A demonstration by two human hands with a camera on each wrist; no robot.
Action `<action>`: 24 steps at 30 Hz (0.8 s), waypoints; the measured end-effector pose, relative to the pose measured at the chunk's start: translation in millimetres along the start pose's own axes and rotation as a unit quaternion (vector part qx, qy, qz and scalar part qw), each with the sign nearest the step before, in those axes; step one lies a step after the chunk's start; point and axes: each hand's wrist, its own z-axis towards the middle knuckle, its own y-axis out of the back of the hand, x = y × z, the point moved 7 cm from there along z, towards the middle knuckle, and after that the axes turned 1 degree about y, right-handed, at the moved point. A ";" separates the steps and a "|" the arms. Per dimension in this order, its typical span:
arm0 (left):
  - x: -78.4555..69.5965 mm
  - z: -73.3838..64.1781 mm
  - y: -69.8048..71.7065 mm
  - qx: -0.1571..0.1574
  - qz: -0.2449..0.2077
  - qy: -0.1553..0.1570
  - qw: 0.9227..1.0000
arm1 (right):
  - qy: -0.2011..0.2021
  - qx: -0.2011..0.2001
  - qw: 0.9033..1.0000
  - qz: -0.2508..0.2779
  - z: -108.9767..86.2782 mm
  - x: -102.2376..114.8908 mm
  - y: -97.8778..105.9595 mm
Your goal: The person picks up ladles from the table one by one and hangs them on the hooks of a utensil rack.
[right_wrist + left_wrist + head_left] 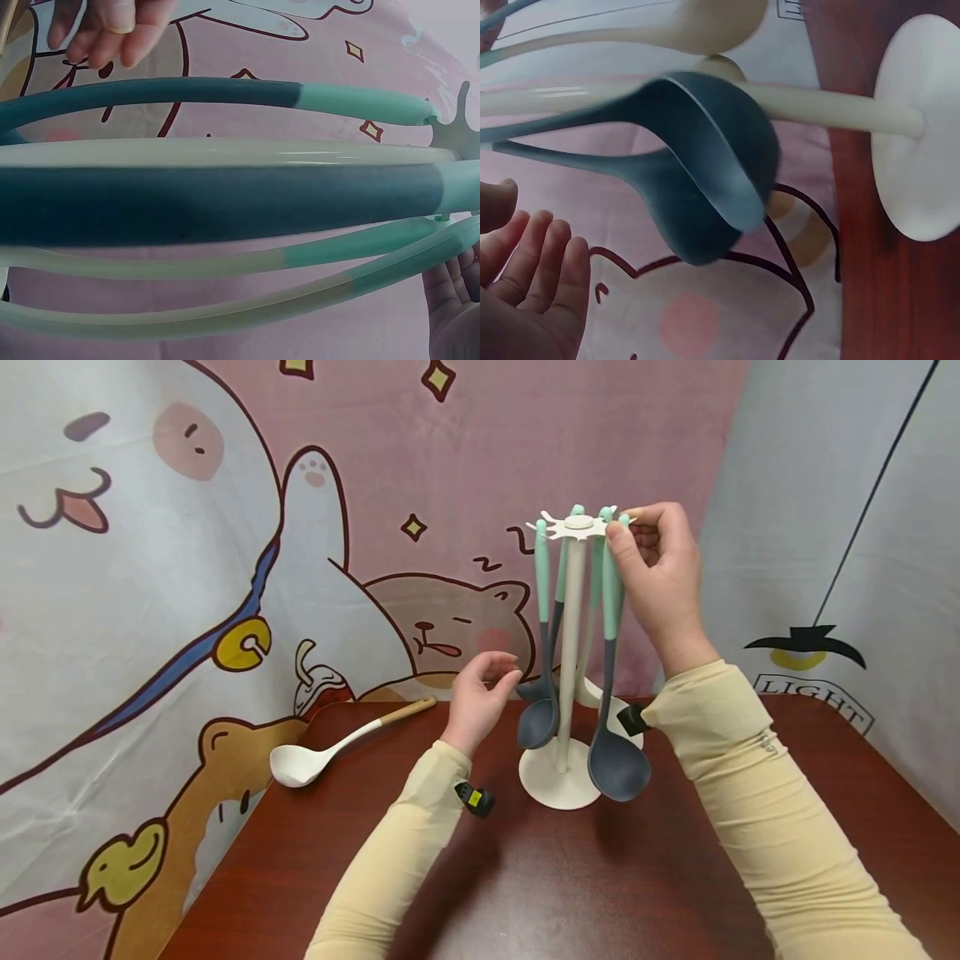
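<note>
A white stand (564,777) with a hooked top holds several hanging kitchen utensils with mint handles. At the top, my right hand (667,564) pinches the handle end of a cream utensil (315,300) beside a hook. A large dark grey ladle (619,767) hangs in front of it, partly covering it. My left hand (482,693) is empty, fingers loosely bent, left of the stand. Nearest to it hang a smaller dark grey ladle (537,725) and another dark grey utensil (682,225) that overlaps it.
A white ladle (300,766) with a wooden handle lies at the left of the reddish-brown table (525,893). Behind the table hangs a cartoon-print cloth (465,460). Each wrist wears a small black camera; the left one (475,797) has a yellow mark.
</note>
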 end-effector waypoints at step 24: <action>43.1 -13.6 -0.7 0.068 0.165 -0.005 0.984 | -0.008 0.003 1.000 -0.006 -0.4 -1.3 -0.2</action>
